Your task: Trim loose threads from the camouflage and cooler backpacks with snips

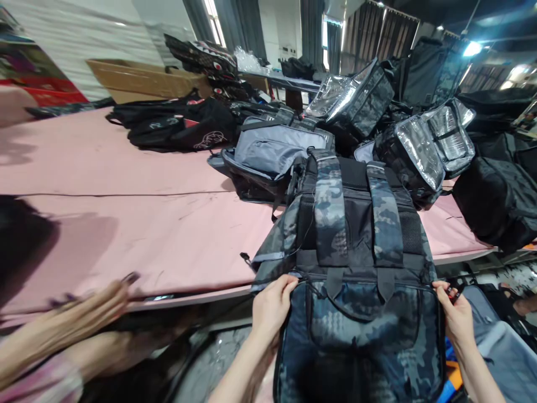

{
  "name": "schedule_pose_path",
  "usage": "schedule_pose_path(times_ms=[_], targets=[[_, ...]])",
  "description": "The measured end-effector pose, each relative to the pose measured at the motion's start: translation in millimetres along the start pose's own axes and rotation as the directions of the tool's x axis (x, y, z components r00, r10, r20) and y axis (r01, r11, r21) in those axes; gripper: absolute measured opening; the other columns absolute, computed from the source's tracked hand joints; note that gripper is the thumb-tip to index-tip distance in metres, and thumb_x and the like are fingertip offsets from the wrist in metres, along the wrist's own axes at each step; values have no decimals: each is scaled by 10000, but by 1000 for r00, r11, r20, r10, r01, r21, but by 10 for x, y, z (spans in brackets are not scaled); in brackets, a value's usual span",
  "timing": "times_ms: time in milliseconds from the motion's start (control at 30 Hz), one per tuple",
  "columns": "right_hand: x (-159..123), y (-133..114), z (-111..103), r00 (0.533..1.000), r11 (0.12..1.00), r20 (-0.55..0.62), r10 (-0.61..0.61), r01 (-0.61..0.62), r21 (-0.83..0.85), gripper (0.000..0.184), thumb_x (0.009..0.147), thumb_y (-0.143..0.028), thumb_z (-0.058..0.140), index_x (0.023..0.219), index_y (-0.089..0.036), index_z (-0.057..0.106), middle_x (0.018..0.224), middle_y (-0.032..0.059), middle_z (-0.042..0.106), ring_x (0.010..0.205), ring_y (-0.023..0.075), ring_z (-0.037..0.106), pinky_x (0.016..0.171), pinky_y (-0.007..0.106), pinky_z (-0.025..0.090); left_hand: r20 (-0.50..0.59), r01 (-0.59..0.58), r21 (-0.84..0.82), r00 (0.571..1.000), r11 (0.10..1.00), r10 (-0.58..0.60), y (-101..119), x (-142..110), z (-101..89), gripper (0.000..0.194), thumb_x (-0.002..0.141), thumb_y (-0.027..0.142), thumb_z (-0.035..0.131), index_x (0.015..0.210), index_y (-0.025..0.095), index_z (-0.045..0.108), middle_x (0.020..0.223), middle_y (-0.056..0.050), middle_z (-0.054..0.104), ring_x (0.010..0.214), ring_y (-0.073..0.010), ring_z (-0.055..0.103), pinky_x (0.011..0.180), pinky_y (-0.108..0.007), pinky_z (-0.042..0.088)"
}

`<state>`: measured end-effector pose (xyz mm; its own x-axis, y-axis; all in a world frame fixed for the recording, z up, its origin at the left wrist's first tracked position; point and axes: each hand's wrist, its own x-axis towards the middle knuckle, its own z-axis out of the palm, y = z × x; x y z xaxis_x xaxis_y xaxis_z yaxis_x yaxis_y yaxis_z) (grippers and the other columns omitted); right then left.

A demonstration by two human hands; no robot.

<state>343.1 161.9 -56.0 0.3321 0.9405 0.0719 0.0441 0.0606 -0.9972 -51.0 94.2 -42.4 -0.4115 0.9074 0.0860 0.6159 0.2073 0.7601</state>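
Head view: The worktop [180, 229] has a pink cover, crossed by a thin dark line running left to right. Behind it, the room shows dark curtains [247, 33], a lit ceiling lamp [472, 49] at the upper right and an open cardboard box [142, 81] at the upper left. A black backpack [180, 126], an open grey-lined bag [272, 148] and two silver-lined bags [352, 103] occupy the far part of the worktop.

The camouflage backpack [358, 224] lies at the near edge, its two shoulder straps [330, 207] facing up. Its near panel [369, 313] extends past the edge toward the wearer.

The left hand [272, 305] is closed, thumb against fingers, gripping the panel's upper left corner. The right hand [457, 310] is closed around the upper right corner, fingers bent; a small red detail at these fingers is too small to identify. At the lower left, a co-worker's forearms [46, 344] extend toward the worktop edge, well apart from the wearer's hands.
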Motion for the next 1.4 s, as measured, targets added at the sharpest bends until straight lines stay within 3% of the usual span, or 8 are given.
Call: schedule_pose_path(times_ms=[167,333,567,700,833,1000,1133,1400], targets=[[86,16,-29,992,993,-103,-79,87,75,321,603,-441,739,756,-180,636,734,-4,547,635,112,489,570,218,405,111,-9,-246,993,969,37,322,-240,-409,332,765,493,404,663,209,543,620,-14,603,582,-159,555,550,-258,456],[73,93,42,988,990,-140,-66,83,118,299,661,-425,702,816,-187,606,742,-16,540,608,104,487,552,217,397,152,20,-466,987,884,58,482,-262,-454,394,752,553,438,634,191,541,514,-3,541,452,-126,468,436,-242,402],[111,206,263,969,975,-176,-172,193,111,254,721,-388,644,848,-179,578,774,-5,540,650,110,496,616,227,403,-49,-202,-226,979,953,196,311,-249,-489,230,756,399,525,763,240,692,817,-33,710,778,-200,631,775,-331,491],[17,224,212,981,983,-165,-101,123,133,277,709,-413,641,858,-197,555,668,-32,505,546,96,476,531,218,388,-318,-401,83,857,912,406,402,-453,-500,178,799,334,531,862,266,682,818,-37,705,773,-195,632,783,-351,491],[-49,172,150,994,984,-106,-37,55,171,307,688,-420,655,898,-217,561,628,-50,512,504,91,480,501,212,384,-86,-561,177,810,809,581,642,-324,-501,205,818,403,518,874,273,667,807,-38,670,780,-187,594,717,-329,467],[-27,99,162,998,986,-61,-11,21,165,349,655,-459,679,873,-212,563,580,-67,472,470,85,454,492,214,388,287,-662,270,748,699,598,822,-92,-476,173,813,376,527,729,242,599,720,-5,617,687,-179,549,582,-289,386],[-40,71,218,995,990,-88,-37,48,129,308,693,-462,660,795,-199,537,568,-69,447,467,77,428,472,199,366,299,-674,273,738,687,605,815,-74,-442,232,858,319,432,670,215,520,666,-13,574,622,-168,524,564,-282,372],[-294,52,158,963,979,-175,-202,199,-36,211,793,-393,573,813,-186,603,728,7,597,638,136,533,606,245,419,72,-643,121,766,756,639,677,-94,-361,216,872,357,362,710,249,457,613,-1,561,538,-155,545,528,-259,423]])
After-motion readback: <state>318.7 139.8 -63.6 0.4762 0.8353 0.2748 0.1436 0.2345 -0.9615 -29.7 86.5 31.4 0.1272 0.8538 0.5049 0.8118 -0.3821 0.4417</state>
